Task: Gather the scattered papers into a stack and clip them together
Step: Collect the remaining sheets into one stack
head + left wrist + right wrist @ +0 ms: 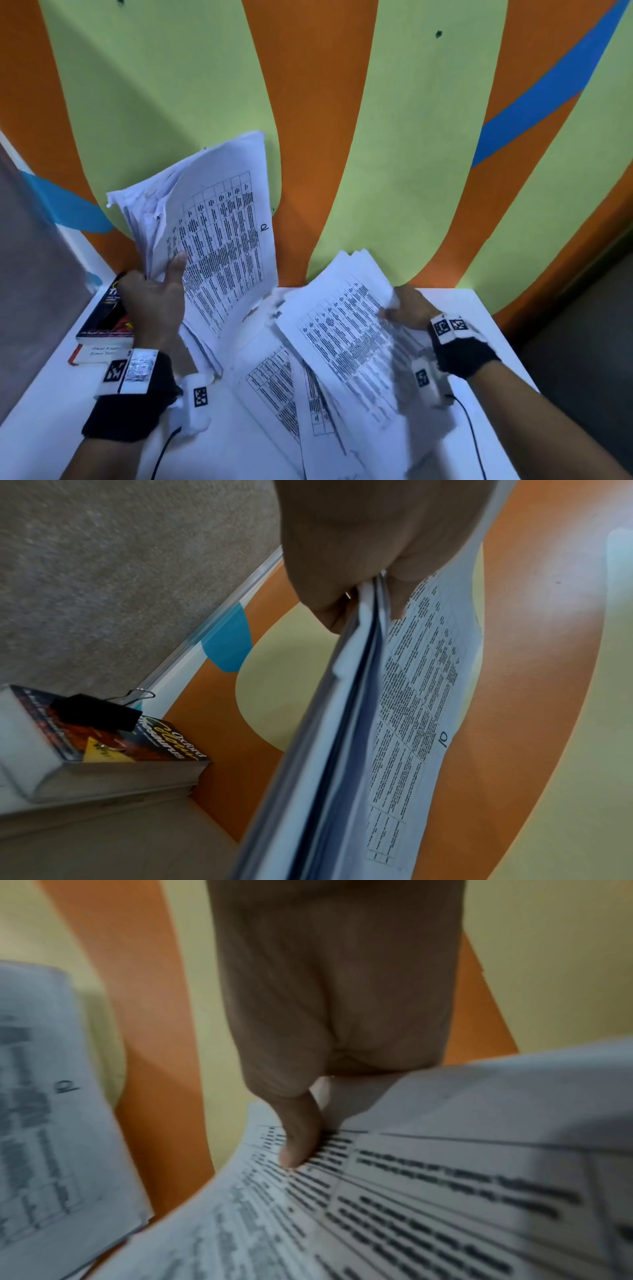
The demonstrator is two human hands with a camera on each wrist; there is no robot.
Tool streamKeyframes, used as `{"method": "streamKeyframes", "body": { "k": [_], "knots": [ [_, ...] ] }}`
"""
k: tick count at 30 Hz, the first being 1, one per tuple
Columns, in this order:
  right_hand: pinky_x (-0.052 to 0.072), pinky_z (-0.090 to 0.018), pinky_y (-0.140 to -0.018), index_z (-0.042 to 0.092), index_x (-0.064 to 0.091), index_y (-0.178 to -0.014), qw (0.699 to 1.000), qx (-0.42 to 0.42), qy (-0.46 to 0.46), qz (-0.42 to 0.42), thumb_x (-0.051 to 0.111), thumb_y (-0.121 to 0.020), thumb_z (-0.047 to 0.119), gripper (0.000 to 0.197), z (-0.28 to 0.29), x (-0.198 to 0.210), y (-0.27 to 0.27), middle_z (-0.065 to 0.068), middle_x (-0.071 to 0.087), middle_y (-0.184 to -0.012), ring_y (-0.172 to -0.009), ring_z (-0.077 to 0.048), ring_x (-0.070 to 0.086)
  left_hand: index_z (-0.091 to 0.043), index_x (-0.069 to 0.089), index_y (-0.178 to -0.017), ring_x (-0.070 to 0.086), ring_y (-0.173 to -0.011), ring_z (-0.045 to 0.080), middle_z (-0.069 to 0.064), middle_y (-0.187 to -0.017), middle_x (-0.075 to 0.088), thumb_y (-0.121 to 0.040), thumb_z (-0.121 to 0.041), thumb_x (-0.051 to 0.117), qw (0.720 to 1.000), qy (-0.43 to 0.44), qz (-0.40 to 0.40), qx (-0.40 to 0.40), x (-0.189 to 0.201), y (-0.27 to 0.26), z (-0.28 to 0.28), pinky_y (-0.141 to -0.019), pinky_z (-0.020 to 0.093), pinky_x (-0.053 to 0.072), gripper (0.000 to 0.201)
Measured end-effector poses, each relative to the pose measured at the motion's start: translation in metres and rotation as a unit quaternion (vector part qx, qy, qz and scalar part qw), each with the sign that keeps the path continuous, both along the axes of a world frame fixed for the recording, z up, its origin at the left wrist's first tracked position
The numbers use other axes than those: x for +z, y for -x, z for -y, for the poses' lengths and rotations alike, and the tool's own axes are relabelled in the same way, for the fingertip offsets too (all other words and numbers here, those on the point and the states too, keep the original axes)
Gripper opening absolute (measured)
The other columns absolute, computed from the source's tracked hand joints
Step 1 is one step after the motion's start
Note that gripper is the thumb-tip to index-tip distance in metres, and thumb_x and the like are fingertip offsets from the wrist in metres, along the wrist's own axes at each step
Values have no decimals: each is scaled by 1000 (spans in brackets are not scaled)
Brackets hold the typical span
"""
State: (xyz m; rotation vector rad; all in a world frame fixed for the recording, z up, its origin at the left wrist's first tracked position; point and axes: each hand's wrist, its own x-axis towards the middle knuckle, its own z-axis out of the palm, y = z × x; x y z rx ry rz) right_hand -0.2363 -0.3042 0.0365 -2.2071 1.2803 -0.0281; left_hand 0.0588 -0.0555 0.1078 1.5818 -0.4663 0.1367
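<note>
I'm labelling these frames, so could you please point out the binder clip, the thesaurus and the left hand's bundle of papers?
binder clip (97, 712): left wrist view, black body.
thesaurus (171, 744): left wrist view, cover title.
bundle of papers (219, 236): head view, front printed sheet.

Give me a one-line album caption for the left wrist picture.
Left hand grips a sheaf of printed papers upright, while a black binder clip waits on a thesaurus.

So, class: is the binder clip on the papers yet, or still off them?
Off. The binder clip lies on the book, apart from the papers held in the left hand.
</note>
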Motion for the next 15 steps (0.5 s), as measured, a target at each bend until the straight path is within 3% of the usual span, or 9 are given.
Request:
{"method": "streamKeyframes", "body": {
  "k": [3, 5, 7, 11, 15],
  "knots": [
    [54, -34, -74, 4, 62, -103, 997, -57, -21, -56, 73, -76, 34, 41, -5, -43, -7, -15, 69, -104, -88, -27, 66, 2, 66, -91, 53, -87, 16, 7, -94, 59, -83, -20, 73, 1000, -5, 7, 4, 1, 1, -4, -74, 32, 42, 25],
    [54, -35, -82, 8, 56, -113, 992, -96, 5, -87, 73, -70, 42, 58, -13, -63, -16, -15, 62, -114, -97, -29, 62, 8, 67, -97, 56, -93, 16, 8, -100, 62, -83, -20, 73, 1000, -5, 16, 2, 1, -1, -7, -79, 33, 46, 32],
    [52, -34, -84, 10, 52, -119, 988, -127, 16, -84, 74, -68, 40, 63, -24, -67, -26, -16, 56, -120, -104, -32, 59, 8, 67, -102, 57, -99, 17, 9, -107, 63, -84, -19, 72, 1000, -1, 16, 1, 1, -4, -10, -85, 34, 47, 33],
    [46, -28, -72, 1, 53, -111, 985, -168, -1, -42, 77, -71, 20, 50, -34, -70, -37, -16, 63, -115, -103, -31, 62, 9, 66, -105, 62, -106, 26, 21, -112, 67, -84, -21, 73, 1000, -9, 17, 8, -4, -9, -14, -93, 46, 49, 37],
    [51, -33, -76, 0, 51, -110, 980, -195, -1, -34, 76, -73, 15, 48, -35, -69, -37, -18, 62, -115, -104, -33, 62, 8, 67, -106, 63, -110, 31, 20, -112, 67, -83, -23, 73, 1000, -7, 10, 8, -6, -16, -16, -95, 49, 50, 39]
  ]
}}
